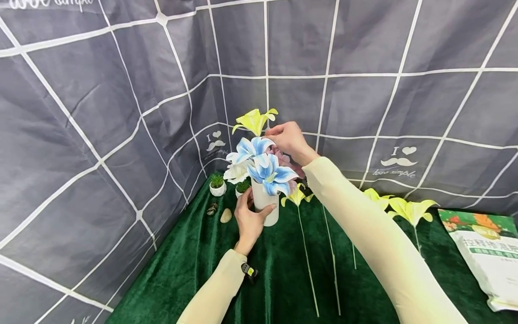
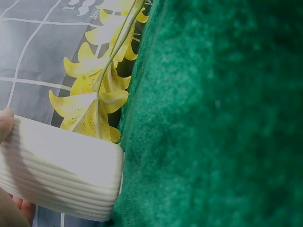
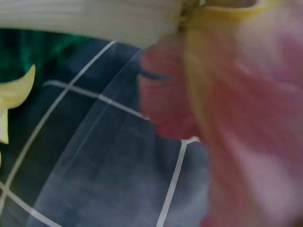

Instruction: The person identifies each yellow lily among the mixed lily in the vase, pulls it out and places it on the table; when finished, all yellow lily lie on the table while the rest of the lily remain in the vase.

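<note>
My left hand (image 1: 248, 220) grips a white ribbed vase (image 1: 261, 204), thumb across its front and fingers round the left side. In the left wrist view the vase (image 2: 61, 170) shows close up, its base at the green cloth. Blue-and-white lilies (image 1: 270, 173), a white flower (image 1: 236, 172) and a dusty-pink flower (image 1: 281, 156) fill the vase's mouth. Above them rises a yellow lily (image 1: 254, 121), and my right hand (image 1: 289, 139) pinches it just below the bloom; its stem is hidden. Pink petals (image 3: 255, 113) fill much of the right wrist view.
Several yellow lilies on long stems, one a lily (image 1: 412, 210), lie on the green cloth (image 1: 279, 279) to the right. Beyond them is a white-and-green bag (image 1: 485, 256). Left of the vase are a potted succulent (image 1: 217, 186) and a stone (image 1: 226, 215). Grey grid curtain (image 1: 364, 103) stands behind.
</note>
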A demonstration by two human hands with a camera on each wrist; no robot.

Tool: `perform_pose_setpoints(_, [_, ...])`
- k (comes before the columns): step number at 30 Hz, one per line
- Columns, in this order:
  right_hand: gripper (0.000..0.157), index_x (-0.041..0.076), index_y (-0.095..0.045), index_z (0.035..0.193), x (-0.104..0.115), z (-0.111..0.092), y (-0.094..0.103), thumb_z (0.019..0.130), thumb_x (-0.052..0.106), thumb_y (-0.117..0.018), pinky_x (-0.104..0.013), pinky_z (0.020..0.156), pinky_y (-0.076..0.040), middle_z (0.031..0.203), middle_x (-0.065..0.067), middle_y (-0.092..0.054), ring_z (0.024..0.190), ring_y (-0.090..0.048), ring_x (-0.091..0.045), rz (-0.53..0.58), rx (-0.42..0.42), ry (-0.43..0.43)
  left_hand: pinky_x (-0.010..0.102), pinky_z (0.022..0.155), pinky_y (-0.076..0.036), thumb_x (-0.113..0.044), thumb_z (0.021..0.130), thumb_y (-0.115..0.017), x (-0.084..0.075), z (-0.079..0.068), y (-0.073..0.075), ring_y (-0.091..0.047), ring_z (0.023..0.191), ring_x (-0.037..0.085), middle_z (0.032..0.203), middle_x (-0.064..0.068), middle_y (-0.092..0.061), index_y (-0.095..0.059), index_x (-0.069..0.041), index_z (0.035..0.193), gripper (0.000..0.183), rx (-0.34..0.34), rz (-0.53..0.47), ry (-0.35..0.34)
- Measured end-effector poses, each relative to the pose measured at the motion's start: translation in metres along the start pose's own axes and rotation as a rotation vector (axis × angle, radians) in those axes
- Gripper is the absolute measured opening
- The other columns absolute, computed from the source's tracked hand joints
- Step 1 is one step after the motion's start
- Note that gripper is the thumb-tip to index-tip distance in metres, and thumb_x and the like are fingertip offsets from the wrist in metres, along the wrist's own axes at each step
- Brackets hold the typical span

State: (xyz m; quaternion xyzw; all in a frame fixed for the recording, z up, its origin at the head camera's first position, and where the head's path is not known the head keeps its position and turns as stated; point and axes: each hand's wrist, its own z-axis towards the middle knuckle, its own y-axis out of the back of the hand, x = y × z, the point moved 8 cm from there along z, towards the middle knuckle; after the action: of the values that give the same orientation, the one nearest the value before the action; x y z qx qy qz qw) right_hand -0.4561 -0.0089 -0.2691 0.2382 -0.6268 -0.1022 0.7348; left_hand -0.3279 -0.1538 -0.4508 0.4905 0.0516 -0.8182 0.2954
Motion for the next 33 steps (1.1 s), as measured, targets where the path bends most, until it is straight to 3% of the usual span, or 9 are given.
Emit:
perform_pose_setpoints(4, [0.025, 0.009, -0.08, 0.105, 0.001, 0.003, -0.004, 0.087, 0.025, -0.076, -0.035, 0.094, -0.055, 0.117, -0.009, -0.076, 0.111, -0.064, -0.022, -0.086, 0.003, 0.036, 0.044, 0.094, -0.059, -0.034, 0.069, -0.094, -0.001, 0.0, -0.001, -0.068, 0.107, 0.03, 0.12, 0.011, -0.063, -0.059, -0.015, 0.138, 0.08, -0.007, 0.0, -0.016])
perform_pose_setpoints(10, [0.024, 0.007, -0.079, 0.109, 0.002, 0.006, -0.012, 0.09, 0.018, -0.07, -0.028, 0.085, -0.049, 0.118, -0.012, -0.076, 0.102, -0.063, -0.021, -0.159, 0.054, 0.095, 0.043, 0.095, -0.059, -0.034, 0.069, -0.094, -0.001, -0.001, -0.002, -0.067, 0.108, 0.026, 0.121, 0.011, -0.063, -0.058, -0.015, 0.139, 0.081, -0.005, 0.001, -0.011])
perform_pose_setpoints(16, [0.022, 0.003, -0.08, 0.106, 0.007, 0.003, -0.014, 0.091, 0.011, -0.065, -0.024, 0.076, -0.046, 0.116, -0.014, -0.076, 0.098, -0.062, -0.021, -0.091, 0.104, 0.145, 0.043, 0.095, -0.059, -0.034, 0.07, -0.094, -0.003, 0.0, -0.003, -0.067, 0.108, 0.027, 0.121, 0.012, -0.063, -0.058, -0.014, 0.14, 0.081, 0.005, 0.003, -0.013])
perform_pose_setpoints(23, [0.022, 0.001, -0.08, 0.093, 0.012, 0.001, -0.02, 0.085, -0.004, -0.06, -0.02, 0.066, -0.045, 0.085, -0.008, -0.076, 0.079, -0.058, -0.019, -0.148, 0.126, 0.223, 0.043, 0.096, -0.059, -0.033, 0.07, -0.094, -0.001, 0.001, -0.001, -0.067, 0.109, 0.027, 0.121, 0.012, -0.063, -0.057, -0.014, 0.14, 0.082, 0.001, 0.011, -0.007])
perform_pose_setpoints(28, [0.023, 0.006, -0.072, 0.068, 0.011, 0.002, -0.027, 0.083, -0.004, -0.057, -0.021, 0.054, -0.034, 0.053, 0.007, -0.052, 0.056, -0.039, -0.013, -0.133, 0.15, 0.258, 0.042, 0.096, -0.059, -0.034, 0.069, -0.094, 0.001, 0.0, -0.001, -0.067, 0.109, 0.026, 0.12, 0.011, -0.063, -0.058, -0.015, 0.14, 0.083, -0.001, 0.01, 0.005])
perform_pose_setpoints(30, [0.025, 0.007, -0.068, 0.063, 0.01, 0.001, -0.028, 0.082, -0.004, -0.056, -0.022, 0.053, -0.032, 0.05, 0.007, -0.046, 0.055, -0.035, -0.014, -0.123, 0.154, 0.268, 0.042, 0.096, -0.059, -0.034, 0.068, -0.094, 0.002, 0.0, 0.0, -0.067, 0.108, 0.026, 0.12, 0.011, -0.063, -0.058, -0.015, 0.14, 0.083, -0.003, 0.007, 0.005])
perform_pose_setpoints(33, [0.023, 0.005, -0.075, 0.073, 0.008, 0.0, -0.025, 0.084, -0.004, -0.057, -0.022, 0.06, -0.039, 0.061, 0.003, -0.059, 0.065, -0.047, -0.016, -0.089, 0.141, 0.242, 0.042, 0.096, -0.059, -0.035, 0.068, -0.094, 0.002, 0.0, 0.001, -0.067, 0.108, 0.026, 0.12, 0.011, -0.063, -0.058, -0.015, 0.14, 0.082, -0.006, 0.008, -0.001])
